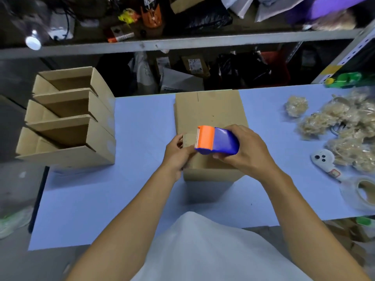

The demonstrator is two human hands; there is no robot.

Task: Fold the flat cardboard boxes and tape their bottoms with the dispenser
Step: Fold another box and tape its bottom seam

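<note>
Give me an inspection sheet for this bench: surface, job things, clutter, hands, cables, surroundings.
Surface: blue table.
Job things: box at centre; dispenser over it; folded boxes stacked at left.
Clutter: tape wads, tape roll, white dispenser, green dispenser at right.
Hands: right hand grips dispenser; left hand pinches the tape end.
Cables: dark cords on shelf, blurred.
Surroundings: shelf behind, packed with bags.

Both bare forearms reach forward, hands meeting at the middle.

The right hand (246,153) curls over a tape dispenser (216,141), thumb underneath, knuckles up. The left hand (178,153) sits just beside it, fingers bent and pinching at the dispenser's front edge; both wrists are angled inward.
</note>
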